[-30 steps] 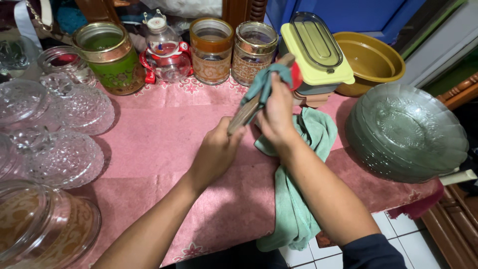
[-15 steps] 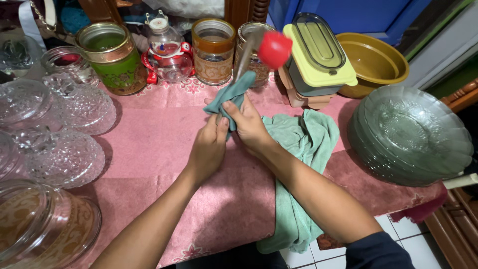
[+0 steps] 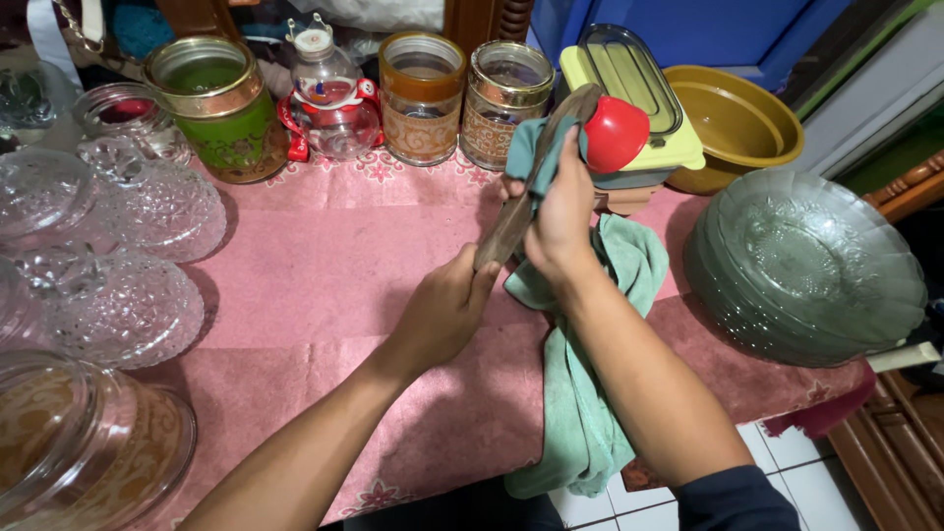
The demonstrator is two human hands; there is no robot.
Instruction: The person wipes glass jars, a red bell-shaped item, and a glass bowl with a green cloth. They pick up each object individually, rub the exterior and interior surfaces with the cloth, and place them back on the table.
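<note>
The left hand grips the lower end of a long grey-brown utensil with a red rounded head; the right hand clasps a teal cloth around its shaft (held above the pink tablecloth). A slip could knock the patterned glass jars behind.

Glass jars along back – crystal lids left, stacked glass plates right, brown bowl.

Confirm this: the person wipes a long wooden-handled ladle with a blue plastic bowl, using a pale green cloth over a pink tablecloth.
Not quite: the head view shows the long wooden-handled ladle has a red plastic bowl. The right hand wraps the pale green cloth around it over the pink tablecloth.
</note>
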